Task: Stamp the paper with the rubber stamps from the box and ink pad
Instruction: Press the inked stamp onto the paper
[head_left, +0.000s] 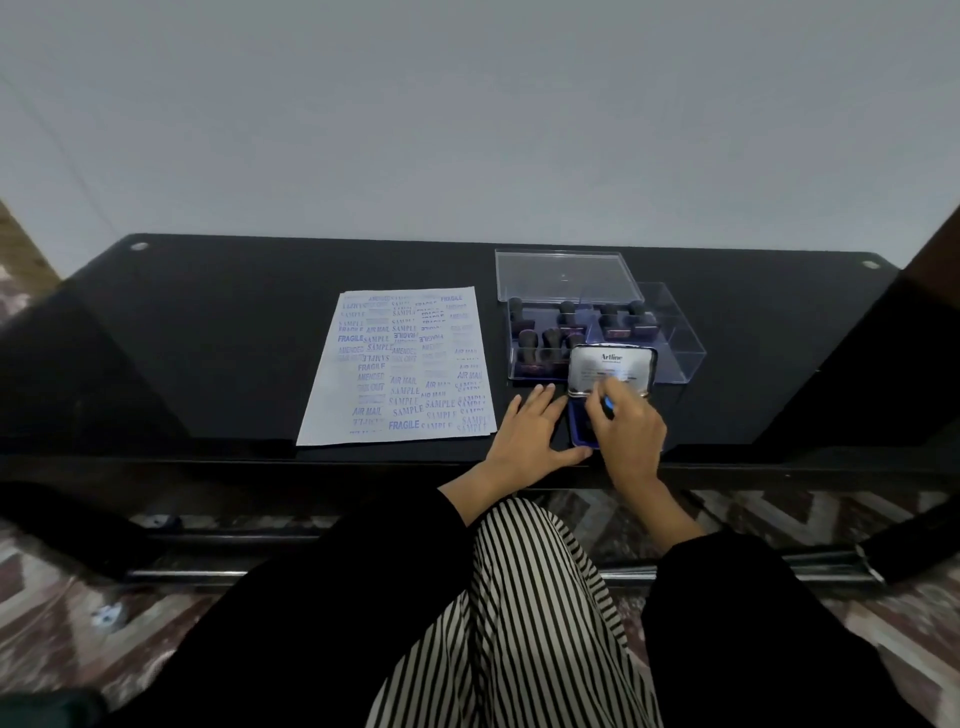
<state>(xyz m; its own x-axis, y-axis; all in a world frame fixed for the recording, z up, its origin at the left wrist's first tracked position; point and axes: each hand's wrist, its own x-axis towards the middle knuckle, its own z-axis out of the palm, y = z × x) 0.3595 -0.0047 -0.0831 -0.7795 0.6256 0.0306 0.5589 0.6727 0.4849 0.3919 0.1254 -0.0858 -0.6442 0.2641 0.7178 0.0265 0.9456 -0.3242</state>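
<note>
A white paper (400, 364), covered with several blue word stamps, lies on the black table (208, 338). To its right stands a clear plastic box (683, 353) holding several dark-handled rubber stamps (545, 338). In front of the box sits the blue ink pad (577, 428), its silver lid (613, 361) tilted up. My right hand (631, 436) is over the pad, fingers closed on a small stamp (608, 404) that shows only a blue edge. My left hand (530, 431) lies flat on the table just left of the pad, fingers apart, thumb at the pad's front corner.
The box's clear lid (563, 275) stands behind the box near the table's far edge. A grey wall rises beyond the table. My lap in striped cloth and black sleeves fills the foreground below the table's front edge (311, 457).
</note>
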